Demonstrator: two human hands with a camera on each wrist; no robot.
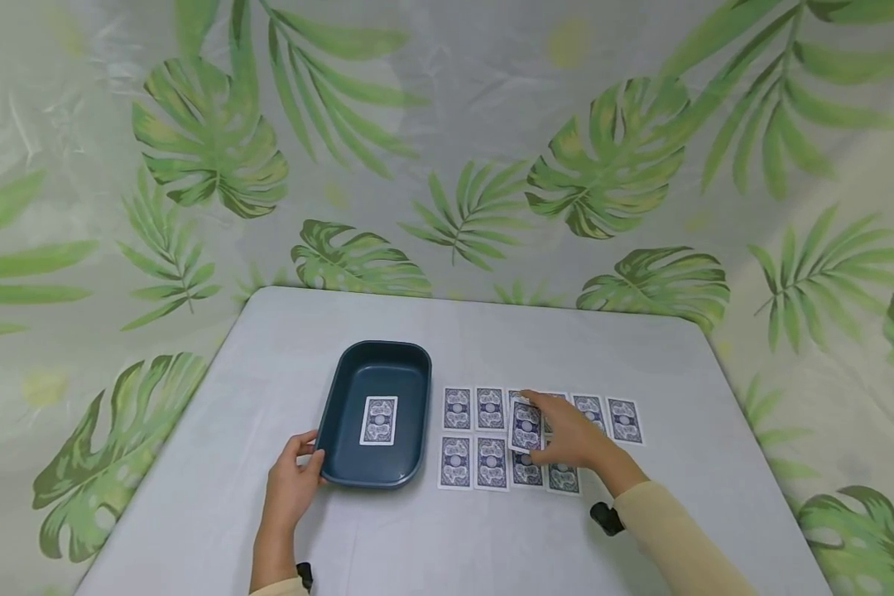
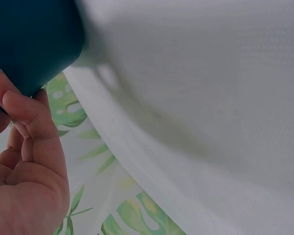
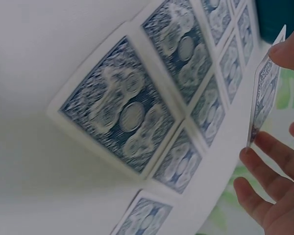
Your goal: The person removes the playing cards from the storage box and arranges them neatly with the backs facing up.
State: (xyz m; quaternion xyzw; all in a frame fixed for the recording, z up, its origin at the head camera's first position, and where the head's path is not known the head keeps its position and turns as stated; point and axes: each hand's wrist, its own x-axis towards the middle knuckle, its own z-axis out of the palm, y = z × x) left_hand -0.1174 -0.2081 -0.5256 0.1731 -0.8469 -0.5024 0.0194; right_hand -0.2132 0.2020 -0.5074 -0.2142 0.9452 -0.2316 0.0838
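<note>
A dark teal tray [image 1: 393, 377] stands on the left part of the table, one face-down playing card [image 1: 378, 420] lying inside. My left hand [image 1: 289, 480] grips its near left corner between thumb and fingers; the left wrist view shows the fingers on the tray's wall [image 2: 34, 44]. My right hand [image 1: 575, 434] pinches a blue-backed playing card [image 1: 525, 427] by its edges, thumb at one end and fingertips at the other. In the right wrist view that card [image 3: 265, 98] is raised and tilted above the table. Beneath it lie two rows of face-down cards [image 1: 456, 462], partly covered by my hand.
The white table [image 1: 417, 546] has a rounded far edge, with a leaf-patterned sheet [image 1: 477, 108] behind and around it. The far row extends right to a last card [image 1: 625, 421]. The tray's right wall is close to the leftmost cards.
</note>
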